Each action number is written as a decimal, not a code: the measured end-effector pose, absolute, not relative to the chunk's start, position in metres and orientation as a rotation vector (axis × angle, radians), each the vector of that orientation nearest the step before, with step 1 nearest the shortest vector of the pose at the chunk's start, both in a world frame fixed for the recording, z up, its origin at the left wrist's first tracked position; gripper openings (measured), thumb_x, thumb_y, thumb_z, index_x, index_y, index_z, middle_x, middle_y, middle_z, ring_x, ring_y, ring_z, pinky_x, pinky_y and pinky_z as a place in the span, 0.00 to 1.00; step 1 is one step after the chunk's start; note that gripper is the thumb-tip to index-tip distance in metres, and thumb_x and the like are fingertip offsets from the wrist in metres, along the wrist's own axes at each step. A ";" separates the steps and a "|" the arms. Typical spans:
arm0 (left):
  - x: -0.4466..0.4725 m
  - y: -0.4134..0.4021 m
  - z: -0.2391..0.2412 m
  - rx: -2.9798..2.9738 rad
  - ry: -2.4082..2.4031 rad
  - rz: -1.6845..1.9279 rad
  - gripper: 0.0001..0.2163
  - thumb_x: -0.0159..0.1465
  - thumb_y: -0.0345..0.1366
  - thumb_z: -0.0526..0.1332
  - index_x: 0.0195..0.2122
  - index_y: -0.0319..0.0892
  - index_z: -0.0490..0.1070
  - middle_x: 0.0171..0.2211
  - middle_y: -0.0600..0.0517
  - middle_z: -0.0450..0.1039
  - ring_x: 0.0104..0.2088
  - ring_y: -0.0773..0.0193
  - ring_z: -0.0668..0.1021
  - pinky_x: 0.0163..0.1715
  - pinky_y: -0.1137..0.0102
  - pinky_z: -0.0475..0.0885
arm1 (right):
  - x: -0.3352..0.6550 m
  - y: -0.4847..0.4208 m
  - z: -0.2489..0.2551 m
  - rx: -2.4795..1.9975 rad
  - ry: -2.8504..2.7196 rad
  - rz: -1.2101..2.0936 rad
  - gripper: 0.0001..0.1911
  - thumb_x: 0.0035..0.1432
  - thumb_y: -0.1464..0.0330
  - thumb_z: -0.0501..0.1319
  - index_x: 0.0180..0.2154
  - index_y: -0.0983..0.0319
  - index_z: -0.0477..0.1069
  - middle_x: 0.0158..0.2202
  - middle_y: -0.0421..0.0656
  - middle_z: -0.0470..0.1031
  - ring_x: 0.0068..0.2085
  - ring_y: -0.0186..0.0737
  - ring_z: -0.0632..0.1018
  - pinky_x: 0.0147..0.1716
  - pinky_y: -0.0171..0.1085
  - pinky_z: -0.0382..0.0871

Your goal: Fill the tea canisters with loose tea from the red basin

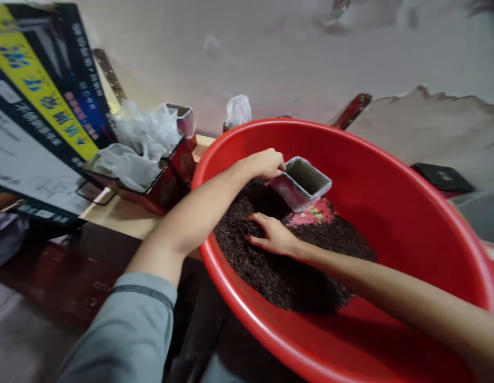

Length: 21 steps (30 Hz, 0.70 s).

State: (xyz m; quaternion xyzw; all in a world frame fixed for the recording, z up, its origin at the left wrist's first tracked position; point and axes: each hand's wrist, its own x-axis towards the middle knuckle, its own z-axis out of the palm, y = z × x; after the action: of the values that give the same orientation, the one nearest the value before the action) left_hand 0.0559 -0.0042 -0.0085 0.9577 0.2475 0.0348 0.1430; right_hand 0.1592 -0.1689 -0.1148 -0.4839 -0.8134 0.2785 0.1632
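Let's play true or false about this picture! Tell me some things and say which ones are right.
1. The left hand holds a small square tin. True.
2. The basin is blue. False: it is red.
3. The right hand rests on the dark loose leaves. True.
4. The small square tin stands upright on a table. False: it is tilted, inside the basin.
5. Crumpled plastic bags lie left of the basin. True.

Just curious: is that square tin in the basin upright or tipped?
Tipped: the tin, held by the left hand, leans sideways, its open mouth visible.
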 end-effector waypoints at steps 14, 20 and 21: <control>0.054 -0.010 -0.002 2.809 0.723 0.005 0.15 0.67 0.26 0.57 0.49 0.39 0.82 0.44 0.45 0.83 0.43 0.58 0.80 0.45 0.67 0.69 | 0.213 -0.110 -0.002 -1.713 -1.459 0.106 0.09 0.51 0.64 0.65 0.36 0.58 0.72 0.41 0.51 0.81 0.43 0.48 0.80 0.48 0.43 0.72; 0.054 -0.011 -0.002 2.781 0.726 0.013 0.14 0.66 0.26 0.58 0.44 0.41 0.83 0.40 0.45 0.83 0.42 0.56 0.81 0.44 0.65 0.71 | 0.223 -0.094 -0.021 -1.984 -1.455 0.234 0.09 0.47 0.66 0.67 0.34 0.55 0.72 0.40 0.52 0.82 0.46 0.54 0.81 0.51 0.47 0.70; 0.054 -0.010 -0.003 2.771 0.722 0.033 0.13 0.65 0.26 0.58 0.42 0.41 0.84 0.38 0.45 0.83 0.42 0.56 0.81 0.43 0.65 0.71 | 0.224 -0.092 -0.024 -1.983 -1.498 0.247 0.10 0.45 0.66 0.67 0.33 0.55 0.72 0.39 0.52 0.82 0.45 0.55 0.81 0.51 0.47 0.70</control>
State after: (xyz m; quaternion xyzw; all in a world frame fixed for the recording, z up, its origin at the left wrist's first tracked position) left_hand 0.0538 -0.0102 -0.0028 0.9583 0.2497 0.0115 0.1387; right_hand 0.2243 -0.0922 -0.0235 -0.7533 -0.5689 0.0939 0.3164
